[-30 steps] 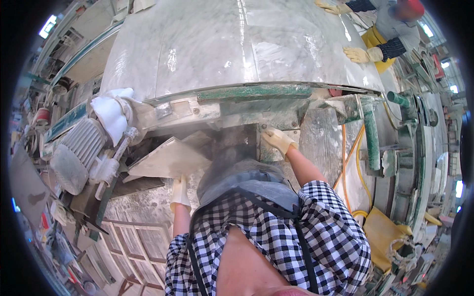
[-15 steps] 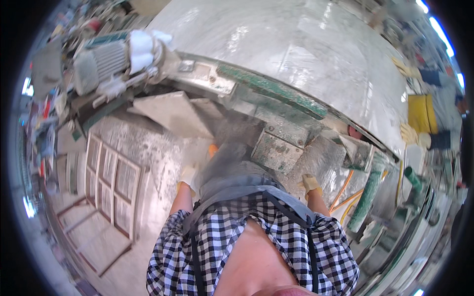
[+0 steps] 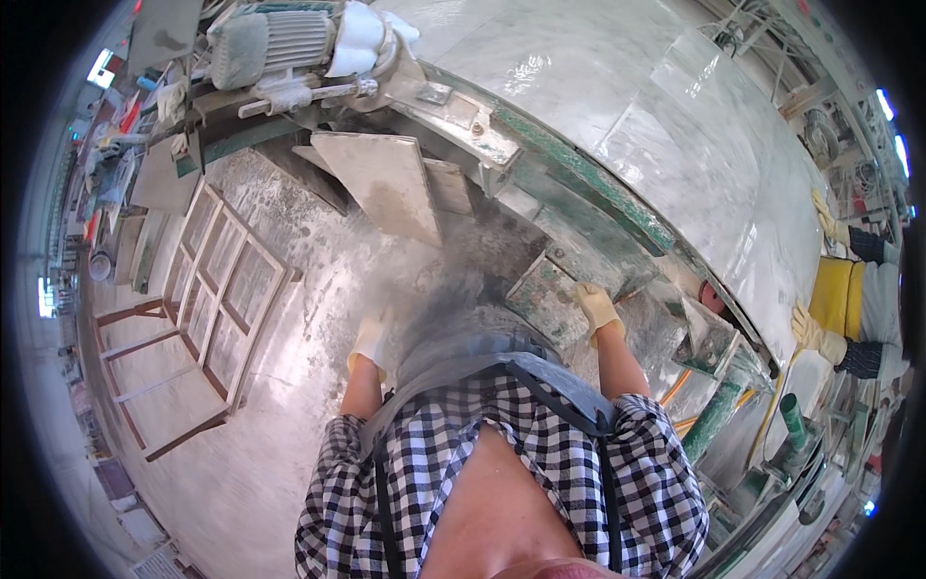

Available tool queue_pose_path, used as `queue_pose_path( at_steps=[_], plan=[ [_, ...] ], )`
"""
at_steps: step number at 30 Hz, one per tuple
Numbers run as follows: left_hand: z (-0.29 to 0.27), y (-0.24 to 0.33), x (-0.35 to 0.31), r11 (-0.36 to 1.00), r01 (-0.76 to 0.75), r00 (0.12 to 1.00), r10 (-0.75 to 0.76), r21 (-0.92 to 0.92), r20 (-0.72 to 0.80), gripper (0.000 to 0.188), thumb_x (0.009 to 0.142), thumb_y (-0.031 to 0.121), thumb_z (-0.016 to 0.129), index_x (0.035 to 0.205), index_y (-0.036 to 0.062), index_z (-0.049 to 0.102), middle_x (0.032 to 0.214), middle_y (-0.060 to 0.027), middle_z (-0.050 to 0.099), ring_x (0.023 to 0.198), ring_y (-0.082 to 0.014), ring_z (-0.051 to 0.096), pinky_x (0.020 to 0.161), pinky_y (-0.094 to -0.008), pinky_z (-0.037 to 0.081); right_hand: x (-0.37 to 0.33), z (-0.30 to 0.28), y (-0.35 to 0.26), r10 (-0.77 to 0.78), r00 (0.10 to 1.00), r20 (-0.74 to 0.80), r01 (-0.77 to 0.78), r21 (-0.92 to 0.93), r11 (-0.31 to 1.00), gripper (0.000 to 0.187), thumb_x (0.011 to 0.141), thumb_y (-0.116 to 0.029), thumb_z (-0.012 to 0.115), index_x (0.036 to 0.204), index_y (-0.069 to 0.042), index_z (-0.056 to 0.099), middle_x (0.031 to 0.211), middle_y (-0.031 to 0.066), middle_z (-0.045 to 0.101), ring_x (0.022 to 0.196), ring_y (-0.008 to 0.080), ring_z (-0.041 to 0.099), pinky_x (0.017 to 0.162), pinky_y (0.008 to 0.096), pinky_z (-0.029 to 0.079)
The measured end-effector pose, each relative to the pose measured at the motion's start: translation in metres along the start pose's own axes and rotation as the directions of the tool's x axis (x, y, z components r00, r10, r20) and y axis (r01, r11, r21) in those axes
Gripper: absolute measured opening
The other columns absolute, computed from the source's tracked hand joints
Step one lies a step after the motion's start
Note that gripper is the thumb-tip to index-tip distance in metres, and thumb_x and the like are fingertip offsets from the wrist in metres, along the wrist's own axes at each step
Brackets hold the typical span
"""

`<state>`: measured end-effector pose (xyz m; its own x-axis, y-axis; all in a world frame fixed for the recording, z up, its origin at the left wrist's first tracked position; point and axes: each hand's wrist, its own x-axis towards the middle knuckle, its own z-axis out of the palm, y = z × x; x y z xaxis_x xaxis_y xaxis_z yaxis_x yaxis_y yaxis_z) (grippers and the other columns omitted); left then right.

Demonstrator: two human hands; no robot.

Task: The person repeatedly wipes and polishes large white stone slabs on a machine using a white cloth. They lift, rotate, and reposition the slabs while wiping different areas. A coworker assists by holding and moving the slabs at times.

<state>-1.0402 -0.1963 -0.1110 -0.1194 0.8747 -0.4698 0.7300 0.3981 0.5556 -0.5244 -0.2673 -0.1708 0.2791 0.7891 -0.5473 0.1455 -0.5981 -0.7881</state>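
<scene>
The right hand [image 3: 599, 312] in a cream glove, right of centre, is at the edge of a worn green metal box [image 3: 550, 301] mid-frame; I cannot tell if it grips. The left hand [image 3: 371, 343], also cream-gloved, is blurry, so its hold is unclear.

A long green metal bar [image 3: 588, 179] comes between the right hand and the big shiny pale slab [image 3: 579, 77], upper right. A brown wooden frame [image 3: 234, 311] is at left.

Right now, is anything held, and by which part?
The left hand seems empty; the right hand is at the green metal block, whether gripping its edge cannot be told.
</scene>
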Motion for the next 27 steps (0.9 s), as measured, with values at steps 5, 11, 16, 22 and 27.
queue_pose_path(
  at_steps=[5, 11, 16, 22, 27],
  plan=[
    [0.000, -0.032, -0.011, 0.955, -0.063, 0.996, 0.044, -0.290, -0.071, 0.035, 0.099, 0.029, 0.062, 0.106, -0.0027, 0.074, 0.098, -0.0140, 0.077, 0.094, -0.0238, 0.071, 0.088, -0.0340, 0.052, 0.006, 0.022, 0.006, -0.058, 0.997, 0.048, 0.070, -0.310, 0.948, 0.044, 0.095, -0.040, 0.053, 0.109, -0.003, 0.072, 0.104, 0.0201, 0.073, 0.099, 0.0334, 0.069, 0.089, 0.0402, 0.051],
    [-0.048, -0.087, -0.049, 0.960, 0.008, 1.000, -0.016, -0.281, -0.026, 0.044, 0.097, 0.036, 0.062, 0.112, -0.0031, 0.072, 0.100, -0.0169, 0.074, 0.094, -0.0207, 0.067, 0.085, -0.0364, 0.051, -0.013, 0.060, 0.044, 0.025, 0.997, 0.079, 0.011, -0.427, 0.904, 0.046, 0.094, -0.041, 0.050, 0.107, -0.004, 0.073, 0.115, 0.0223, 0.072, 0.111, 0.0393, 0.066, 0.096, 0.0454, 0.050],
    [-0.089, -0.139, -0.066, 0.958, 0.098, 0.992, -0.072, -0.269, 0.107, 0.047, 0.096, 0.040, 0.063, 0.111, -0.0040, 0.071, 0.100, -0.0146, 0.073, 0.095, -0.0211, 0.066, 0.084, -0.0339, 0.049, -0.061, 0.106, 0.019, -0.023, 0.985, 0.170, 0.113, -0.536, 0.837, 0.044, 0.095, -0.040, 0.054, 0.111, -0.004, 0.072, 0.111, 0.0176, 0.074, 0.103, 0.0333, 0.068, 0.092, 0.0402, 0.052],
    [-0.087, -0.233, -0.050, 1.000, -0.010, 0.993, 0.008, 0.012, 0.118, 0.052, 0.096, 0.046, 0.061, 0.115, -0.0018, 0.068, 0.107, -0.0163, 0.073, 0.102, -0.0276, 0.066, 0.089, -0.0392, 0.049, -0.101, 0.151, -0.016, -0.060, 0.976, 0.209, 0.164, -0.524, 0.836, 0.044, 0.093, -0.043, 0.054, 0.112, -0.009, 0.074, 0.121, 0.0173, 0.070, 0.118, 0.0361, 0.063, 0.101, 0.0446, 0.049],
    [-0.057, -0.280, 0.010, 0.955, -0.172, 0.979, 0.137, 0.242, 0.154, 0.033, 0.095, 0.036, 0.060, 0.104, 0.0073, 0.074, 0.099, -0.0255, 0.072, 0.096, -0.0399, 0.071, 0.080, -0.0507, 0.054, -0.117, 0.151, -0.034, -0.112, 0.987, 0.115, 0.155, -0.510, 0.846, 0.042, 0.096, -0.040, 0.053, 0.114, -0.008, 0.073, 0.122, 0.0158, 0.071, 0.112, 0.0346, 0.067, 0.098, 0.0458, 0.051]
  ],
)
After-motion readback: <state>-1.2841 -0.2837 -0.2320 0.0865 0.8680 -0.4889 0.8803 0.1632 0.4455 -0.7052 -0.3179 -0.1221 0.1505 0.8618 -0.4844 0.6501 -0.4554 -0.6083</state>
